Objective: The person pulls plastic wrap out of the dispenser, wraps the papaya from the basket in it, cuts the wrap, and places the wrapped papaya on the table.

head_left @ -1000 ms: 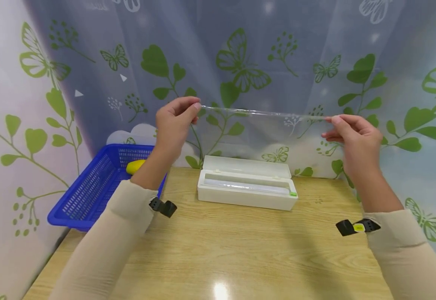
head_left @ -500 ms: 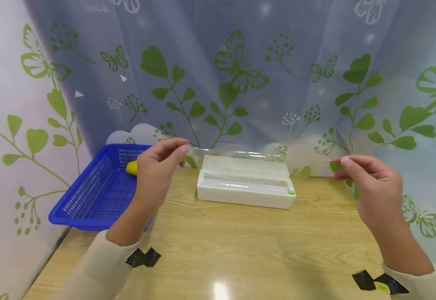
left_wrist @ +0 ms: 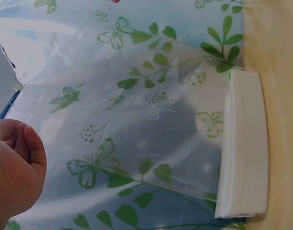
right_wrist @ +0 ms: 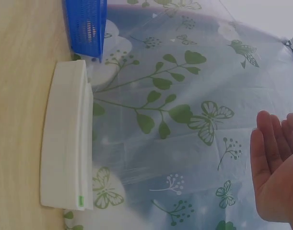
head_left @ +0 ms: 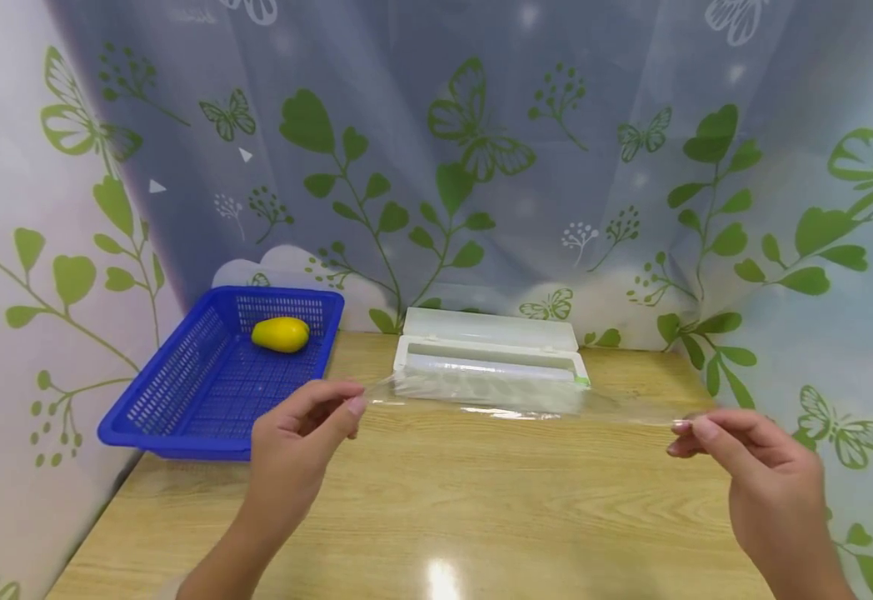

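Observation:
A clear sheet of cling film (head_left: 511, 402) stretches between my two hands in the head view, in front of a white cling film box (head_left: 491, 331). My left hand (head_left: 297, 462) pinches the film's left corner between thumb and fingers. At its right corner my right hand (head_left: 770, 487) pinches it likewise. The box's lid stands open at the back, and a pale roll (head_left: 489, 367) lies inside. Both wrist views look through the film, which runs from the box toward each hand; the left hand (left_wrist: 17, 167) and right hand (right_wrist: 278, 167) show only partly.
A blue plastic basket (head_left: 125, 425) stands at the left of the wooden table (head_left: 481, 508), with a yellow mango-like fruit (head_left: 281, 334) inside. A patterned curtain (head_left: 406, 125) hangs right behind the box.
Both hands have come down and toward me, drawing the film from high before the curtain to low over the box's front. The box has stayed in place.

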A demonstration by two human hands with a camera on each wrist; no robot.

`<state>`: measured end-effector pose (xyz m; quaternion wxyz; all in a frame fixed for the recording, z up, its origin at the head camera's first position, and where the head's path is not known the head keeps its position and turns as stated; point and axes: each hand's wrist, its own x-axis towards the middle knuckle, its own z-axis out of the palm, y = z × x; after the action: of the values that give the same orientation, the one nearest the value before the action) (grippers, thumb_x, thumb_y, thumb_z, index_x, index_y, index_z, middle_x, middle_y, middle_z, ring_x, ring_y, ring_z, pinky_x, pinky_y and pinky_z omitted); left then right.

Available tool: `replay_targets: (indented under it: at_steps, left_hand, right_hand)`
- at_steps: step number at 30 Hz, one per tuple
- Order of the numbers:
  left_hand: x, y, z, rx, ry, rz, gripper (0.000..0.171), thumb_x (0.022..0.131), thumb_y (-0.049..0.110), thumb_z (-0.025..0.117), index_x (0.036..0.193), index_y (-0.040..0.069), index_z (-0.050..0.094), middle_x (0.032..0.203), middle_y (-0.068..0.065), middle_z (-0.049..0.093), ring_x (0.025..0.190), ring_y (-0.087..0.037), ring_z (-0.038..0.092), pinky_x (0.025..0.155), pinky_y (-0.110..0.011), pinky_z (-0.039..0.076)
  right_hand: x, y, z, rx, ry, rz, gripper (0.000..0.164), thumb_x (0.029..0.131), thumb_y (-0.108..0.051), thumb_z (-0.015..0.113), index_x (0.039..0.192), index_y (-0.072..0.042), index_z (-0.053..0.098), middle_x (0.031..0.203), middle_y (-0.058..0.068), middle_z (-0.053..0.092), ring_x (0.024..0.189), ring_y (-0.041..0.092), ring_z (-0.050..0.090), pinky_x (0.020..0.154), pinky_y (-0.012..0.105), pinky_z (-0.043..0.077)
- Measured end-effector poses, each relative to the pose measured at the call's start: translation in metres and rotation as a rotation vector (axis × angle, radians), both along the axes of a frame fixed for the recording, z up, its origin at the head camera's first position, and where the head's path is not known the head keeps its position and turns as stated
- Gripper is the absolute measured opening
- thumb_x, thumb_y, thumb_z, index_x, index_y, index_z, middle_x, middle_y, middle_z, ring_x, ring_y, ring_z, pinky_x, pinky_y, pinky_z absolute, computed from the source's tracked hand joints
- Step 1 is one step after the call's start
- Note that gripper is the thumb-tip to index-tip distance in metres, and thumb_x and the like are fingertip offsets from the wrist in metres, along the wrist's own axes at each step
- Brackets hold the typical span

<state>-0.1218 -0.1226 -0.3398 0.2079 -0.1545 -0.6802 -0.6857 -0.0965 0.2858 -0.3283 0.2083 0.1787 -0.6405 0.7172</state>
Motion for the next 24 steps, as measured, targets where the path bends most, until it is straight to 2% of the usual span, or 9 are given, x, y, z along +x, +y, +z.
replay_targets:
  at_steps: [5,8,10,15,20,24]
  left_hand:
    - [0.021,-0.003,-0.021,-0.008,-0.036,-0.019,0.014,0.092,-0.005,0.068,0.106,-0.004,0.071,0.088,0.003,0.068,0.073,-0.009,0.061,0.064,-0.022,0.054]
    - [0.033,-0.003,-0.034,-0.007,-0.046,-0.005,0.016,0.091,-0.008,0.068,0.105,-0.002,0.072,0.089,0.002,0.068,0.072,-0.009,0.061,0.064,-0.022,0.055]
    - [0.041,-0.002,-0.042,-0.020,-0.085,0.027,0.016,0.090,-0.007,0.069,0.104,0.000,0.073,0.088,0.002,0.068,0.071,-0.009,0.061,0.063,-0.023,0.055]
    - [0.059,0.000,-0.055,-0.068,-0.246,0.109,0.013,0.089,0.000,0.074,0.100,0.005,0.075,0.081,0.001,0.068,0.066,-0.011,0.061,0.059,-0.026,0.056]
    - [0.069,0.001,-0.066,-0.053,-0.393,0.129,0.013,0.086,0.002,0.077,0.098,0.007,0.076,0.079,0.000,0.068,0.065,-0.011,0.062,0.059,-0.027,0.056]
    - [0.071,0.001,-0.075,-0.052,-0.556,0.120,0.013,0.084,0.009,0.080,0.097,0.010,0.078,0.083,0.000,0.070,0.069,-0.011,0.062,0.063,-0.025,0.056]
  right_hand:
    - [0.016,0.005,-0.023,0.013,-0.015,0.038,0.025,0.098,0.020,0.041,0.108,0.014,0.063,0.099,0.006,0.074,0.084,0.021,0.072,0.081,0.029,0.059]
    - [0.027,0.006,-0.038,-0.006,-0.058,0.014,0.025,0.098,0.019,0.043,0.108,0.012,0.064,0.097,0.007,0.074,0.081,0.022,0.072,0.079,0.028,0.059]
    - [0.035,0.006,-0.048,-0.003,-0.128,-0.044,0.022,0.099,0.017,0.046,0.106,0.010,0.065,0.093,0.007,0.074,0.079,0.022,0.071,0.078,0.027,0.059]
    - [0.051,0.004,-0.069,0.020,-0.352,-0.192,0.014,0.102,0.000,0.055,0.098,0.007,0.066,0.084,0.006,0.071,0.073,0.022,0.069,0.070,0.031,0.060]
    - [0.058,0.003,-0.088,0.091,-0.472,-0.223,0.024,0.103,-0.010,0.057,0.095,0.012,0.061,0.081,0.008,0.067,0.072,0.026,0.068,0.065,0.036,0.060]
    - [0.061,0.003,-0.103,0.139,-0.672,-0.269,0.036,0.102,-0.026,0.061,0.094,0.009,0.060,0.078,0.007,0.066,0.070,0.029,0.068,0.055,0.042,0.059]
